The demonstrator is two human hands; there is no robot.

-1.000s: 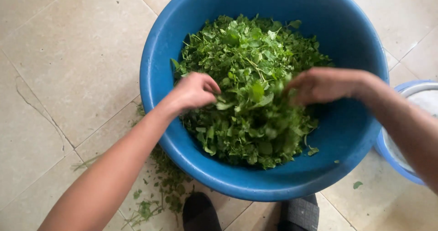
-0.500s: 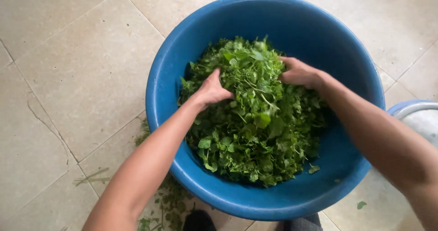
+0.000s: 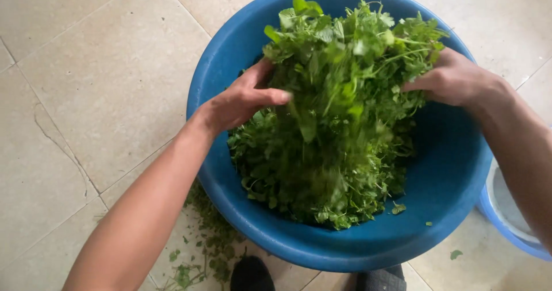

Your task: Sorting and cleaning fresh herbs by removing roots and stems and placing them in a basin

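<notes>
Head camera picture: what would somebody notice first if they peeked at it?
First, the heap of green leaves filling the big blue basin in the middle. The left hand and right hand press a bunch of leaves between them, raised above the pile. Leaf scraps lie on the tiled floor by the basin's near left edge.

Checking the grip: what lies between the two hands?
In the head view, a lifted bunch of green leaves fills the stretch between left hand and right hand.
</notes>
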